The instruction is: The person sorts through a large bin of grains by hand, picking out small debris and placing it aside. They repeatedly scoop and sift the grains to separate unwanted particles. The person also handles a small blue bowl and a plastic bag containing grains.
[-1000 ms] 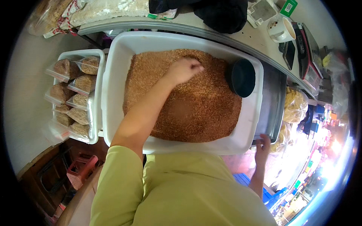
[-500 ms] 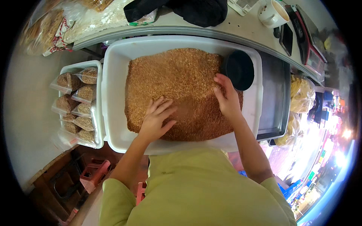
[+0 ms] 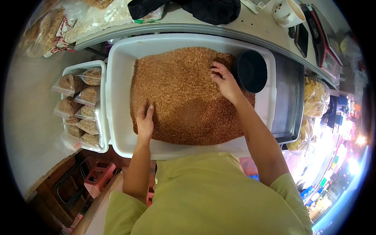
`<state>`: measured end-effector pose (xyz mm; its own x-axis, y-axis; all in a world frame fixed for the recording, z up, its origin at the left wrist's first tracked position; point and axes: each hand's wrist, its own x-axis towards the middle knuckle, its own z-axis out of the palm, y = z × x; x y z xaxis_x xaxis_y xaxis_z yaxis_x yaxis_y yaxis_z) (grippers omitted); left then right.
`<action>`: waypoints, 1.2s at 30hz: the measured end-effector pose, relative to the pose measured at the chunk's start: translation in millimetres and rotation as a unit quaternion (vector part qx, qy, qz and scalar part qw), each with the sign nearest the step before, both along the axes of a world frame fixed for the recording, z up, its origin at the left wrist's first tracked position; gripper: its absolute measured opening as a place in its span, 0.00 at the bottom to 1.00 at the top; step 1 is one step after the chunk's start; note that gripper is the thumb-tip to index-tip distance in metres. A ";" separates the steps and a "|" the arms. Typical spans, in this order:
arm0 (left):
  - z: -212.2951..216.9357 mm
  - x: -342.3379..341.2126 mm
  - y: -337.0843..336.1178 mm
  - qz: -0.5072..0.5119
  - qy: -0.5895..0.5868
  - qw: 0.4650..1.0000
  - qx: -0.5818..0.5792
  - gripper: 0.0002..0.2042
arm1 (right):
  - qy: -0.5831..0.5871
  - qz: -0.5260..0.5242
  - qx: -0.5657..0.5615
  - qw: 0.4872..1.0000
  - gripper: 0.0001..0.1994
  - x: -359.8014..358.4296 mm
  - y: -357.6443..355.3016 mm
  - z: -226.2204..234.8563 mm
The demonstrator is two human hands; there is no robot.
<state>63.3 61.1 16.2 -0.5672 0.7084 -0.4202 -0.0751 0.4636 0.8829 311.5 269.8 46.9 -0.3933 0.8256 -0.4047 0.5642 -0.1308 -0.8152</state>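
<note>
A wide white plastic tub [image 3: 119,94] holds a broad bed of brown, coarse grain-like flakes [image 3: 184,86]. At the left side of this bed is my left hand [image 3: 145,120], thumb and forefinger apart, the other fingers mostly out of sight against the flakes. My right hand [image 3: 225,79] is over the far right part, its fingers spread and slightly bent, with the tips at the flakes. Neither hand shows anything gripped. Just right of my right hand, a dark round bowl [image 3: 250,72] rests in the tub's far right corner.
Left of the tub, a white basket [image 3: 103,129] holds several small bags [image 3: 88,95] of brown grains. A metal tray [image 3: 289,98] lies to the right. Beyond runs a counter [image 3: 250,33] with a mug [image 3: 288,15], phone [image 3: 301,40] and black cloth [image 3: 211,11]. A pink stool [image 3: 98,181] stands lower left.
My left hand has moved left, from the middle of the flakes to their left side. My right hand has shifted left and farther away from me. The flakes' surface looks more spread out.
</note>
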 end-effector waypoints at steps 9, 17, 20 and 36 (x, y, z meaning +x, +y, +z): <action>-14.5 -3.8 -3.8 -0.045 0.089 0.995 -0.021 0.23 | 0.117 -0.060 -0.038 0.991 0.16 3.1 -15.3 26.8; -2.4 0.0 1.4 -0.033 0.091 0.995 -0.026 0.22 | -0.042 0.029 0.116 0.992 0.21 -23.8 47.5 -6.4; -2.4 -0.8 1.6 -0.034 0.092 0.995 -0.030 0.22 | -0.084 0.061 0.121 0.987 0.20 -32.5 56.9 -10.4; -3.0 -0.3 2.6 0.002 0.045 0.998 -0.037 0.22 | 0.081 0.259 -0.156 0.950 0.24 -49.5 2.9 30.4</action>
<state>63.0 63.8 13.2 -0.6079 0.6743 -0.4192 0.0000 0.5279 0.8493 261.9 272.7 77.4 -0.7924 0.3542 -0.4966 0.4888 -0.1184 -0.8643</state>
